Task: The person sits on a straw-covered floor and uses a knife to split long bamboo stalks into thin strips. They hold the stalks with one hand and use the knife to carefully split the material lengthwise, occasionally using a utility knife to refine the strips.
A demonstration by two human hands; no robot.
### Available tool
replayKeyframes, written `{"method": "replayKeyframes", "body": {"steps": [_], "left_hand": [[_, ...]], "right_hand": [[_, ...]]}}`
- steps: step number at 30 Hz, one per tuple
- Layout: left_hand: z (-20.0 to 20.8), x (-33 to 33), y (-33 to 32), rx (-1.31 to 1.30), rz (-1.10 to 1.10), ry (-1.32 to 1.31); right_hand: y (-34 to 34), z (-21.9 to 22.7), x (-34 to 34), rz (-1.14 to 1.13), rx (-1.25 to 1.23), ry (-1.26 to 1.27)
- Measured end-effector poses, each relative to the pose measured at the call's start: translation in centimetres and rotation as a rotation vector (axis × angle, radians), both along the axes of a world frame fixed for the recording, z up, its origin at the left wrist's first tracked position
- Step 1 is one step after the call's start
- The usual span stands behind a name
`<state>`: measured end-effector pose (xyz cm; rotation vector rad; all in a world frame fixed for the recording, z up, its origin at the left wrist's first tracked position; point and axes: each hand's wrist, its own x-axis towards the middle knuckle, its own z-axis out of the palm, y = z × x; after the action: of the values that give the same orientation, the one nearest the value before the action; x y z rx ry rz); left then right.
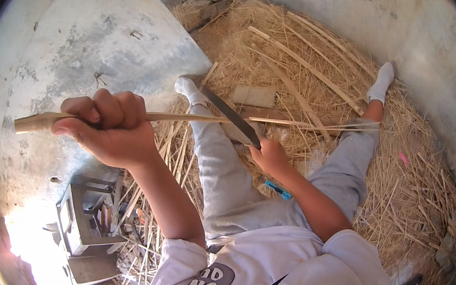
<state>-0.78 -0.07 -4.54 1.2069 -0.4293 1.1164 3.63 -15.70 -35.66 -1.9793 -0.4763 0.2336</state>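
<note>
My left hand point(112, 131) is raised at the left, its fingers wrapped round the thick end of a long bamboo strip point(185, 118). From there the strip runs right across my legs, and its thin far part rests by my right shin. In my right hand point(271, 158), closed on the handle, is a long dark-bladed knife point(230, 114). The blade slants up and left and crosses the strip between my legs; whether its edge is cutting in, I cannot tell. My right fingers cover most of the handle.
Thin shavings point(399, 186) cover the floor around my outstretched legs. Long bamboo slats point(311, 67) lie beyond, near a flat block point(253, 95). A small blue tool point(277, 190) lies by my lap. On the left are a wall point(56, 59) and a grey open-framed box point(79, 221).
</note>
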Motion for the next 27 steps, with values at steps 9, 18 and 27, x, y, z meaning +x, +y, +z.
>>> {"method": "replayKeyframes", "body": {"steps": [9, 18, 27], "left_hand": [[-0.4, -0.7, -0.6, 0.114, -0.204, -0.092], [-0.8, -2.0, 6.2, -0.038, -0.195, -0.044], [1.1, 2.7, 2.3, 0.028, 0.226, -0.006]], "right_hand": [[-1.0, -9.6, 1.9, -0.063, -0.31, 0.27], [1.0, -2.7, 1.8, 0.073, 0.839, 1.169], [1.8, 3.8, 1.6, -0.392, 0.529, -0.369]]}}
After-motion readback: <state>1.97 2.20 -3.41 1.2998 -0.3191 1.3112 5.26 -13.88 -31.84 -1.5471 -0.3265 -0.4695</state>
